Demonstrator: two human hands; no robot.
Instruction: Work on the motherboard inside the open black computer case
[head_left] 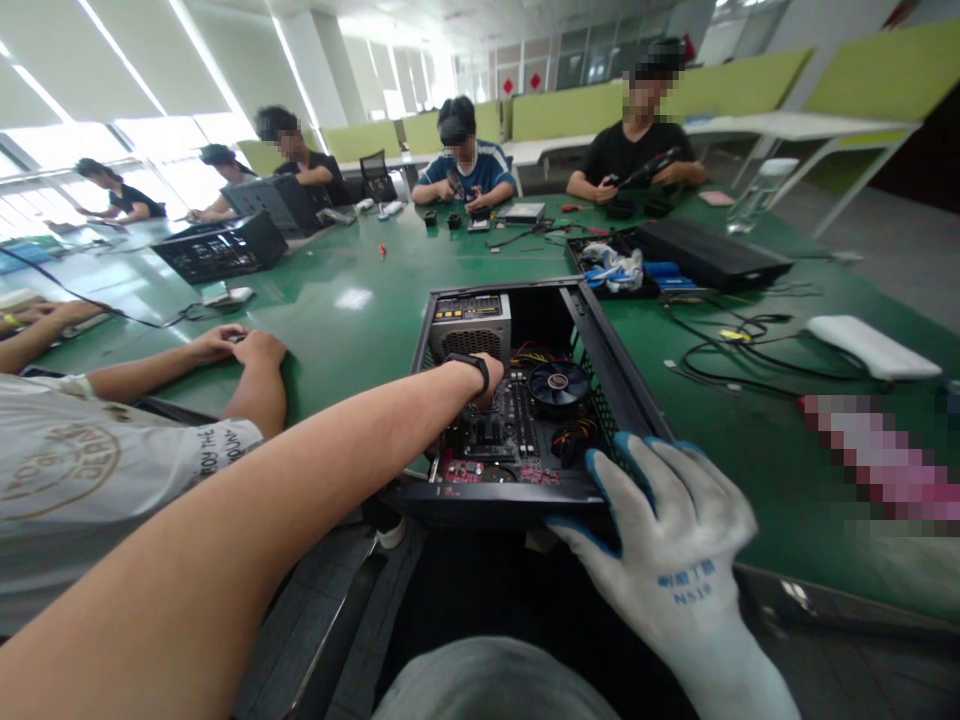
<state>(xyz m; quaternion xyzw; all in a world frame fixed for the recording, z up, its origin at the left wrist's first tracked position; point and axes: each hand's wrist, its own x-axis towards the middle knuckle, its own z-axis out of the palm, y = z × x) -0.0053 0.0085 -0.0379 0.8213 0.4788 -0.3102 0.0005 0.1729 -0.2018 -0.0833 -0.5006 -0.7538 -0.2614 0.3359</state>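
An open black computer case lies on its side at the near table edge. Inside are a silver power supply, a motherboard and a round black fan. My bare left hand, with a black wristband, reaches into the case beside the power supply; its fingers point down and are mostly hidden, so what they touch cannot be made out. My right hand, in a white and blue glove, rests on the case's near right corner, thumb below the rim and fingers spread over it.
Right of the case lie black cables, a white pouch and a blurred pink item. Behind stands a black tray with gloves. A person's clasped hands rest at the left. More people sit across the green table.
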